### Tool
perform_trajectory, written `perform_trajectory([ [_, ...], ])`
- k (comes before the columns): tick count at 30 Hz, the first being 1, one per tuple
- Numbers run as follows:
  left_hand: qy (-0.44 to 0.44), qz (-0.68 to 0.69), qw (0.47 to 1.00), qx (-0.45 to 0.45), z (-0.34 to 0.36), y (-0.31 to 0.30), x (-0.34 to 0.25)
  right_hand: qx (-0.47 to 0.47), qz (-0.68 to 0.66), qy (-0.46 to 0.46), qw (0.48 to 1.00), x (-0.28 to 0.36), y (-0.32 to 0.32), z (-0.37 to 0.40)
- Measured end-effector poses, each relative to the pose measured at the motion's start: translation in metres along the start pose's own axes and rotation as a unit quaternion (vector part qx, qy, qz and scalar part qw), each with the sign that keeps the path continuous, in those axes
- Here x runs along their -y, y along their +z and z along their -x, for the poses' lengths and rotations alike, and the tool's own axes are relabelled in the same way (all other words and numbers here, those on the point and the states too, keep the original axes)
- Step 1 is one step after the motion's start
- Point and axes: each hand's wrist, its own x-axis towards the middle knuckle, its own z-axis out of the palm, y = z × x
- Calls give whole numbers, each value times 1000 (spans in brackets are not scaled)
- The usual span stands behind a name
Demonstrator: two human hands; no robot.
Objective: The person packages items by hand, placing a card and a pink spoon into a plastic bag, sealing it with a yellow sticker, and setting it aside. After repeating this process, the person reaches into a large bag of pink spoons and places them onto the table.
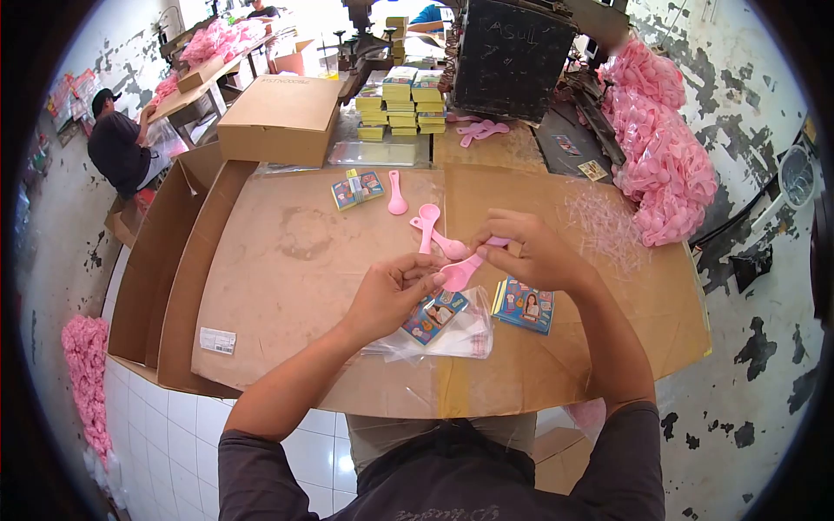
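My left hand (393,293) and my right hand (526,250) meet over the middle of a brown cardboard sheet (295,286). Between them they hold a pink plastic spoon (460,272), its bowl by my left fingers and its handle under my right fingers. Under my left hand lie clear plastic bags (456,334) and a small colourful card pack (434,313). A stack of colourful cards (524,305) lies under my right wrist. Three loose pink spoons (427,221) lie just beyond my hands.
A banded card bundle (357,187) sits at the far side. A closed cardboard box (280,117), yellow stacks (400,100), a dark machine (512,56) and heaps of bagged pink spoons (665,148) stand behind. Clear strips (604,226) lie at right. A person (117,143) works at far left.
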Motion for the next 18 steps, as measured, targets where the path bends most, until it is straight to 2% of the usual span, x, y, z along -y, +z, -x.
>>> perform_trajectory([
  [1, -7, -8, 1000, 4, 0, 0, -1, 12, -7, -1, 1000, 3, 5, -2],
  [3, -15, 0, 1000, 12, 0, 0, 0, 17, -213, 23, 977, 21, 26, -4],
  [4, -20, 4, 1000, 17, 1, 0, 0, 18, -314, 35, 949, 27, 32, -4],
  [6, -8, 55, 997, 45, 1, 0, -4, 77, -511, 29, 855, 14, 37, -9],
  [8, -11, 100, 992, 76, 4, 0, -10, 75, -511, 1, 856, 7, 30, -11],
  [10, -26, 140, 984, 110, 4, -1, -16, 14, -309, -48, 950, 17, 6, -14],
  [11, -33, 145, 982, 120, 2, -3, -15, 34, -242, -67, 967, 20, 4, -15],
  [13, -50, 155, 977, 141, -1, -6, -9, 70, -105, -100, 987, 29, 3, -13],
  [16, 24, 79, 995, 59, -2, -4, -8, -49, -42, -117, 991, 63, -9, -10],
  [18, 87, 38, 994, 45, -4, -6, -14, -44, 121, -146, 981, 77, -21, -9],
])
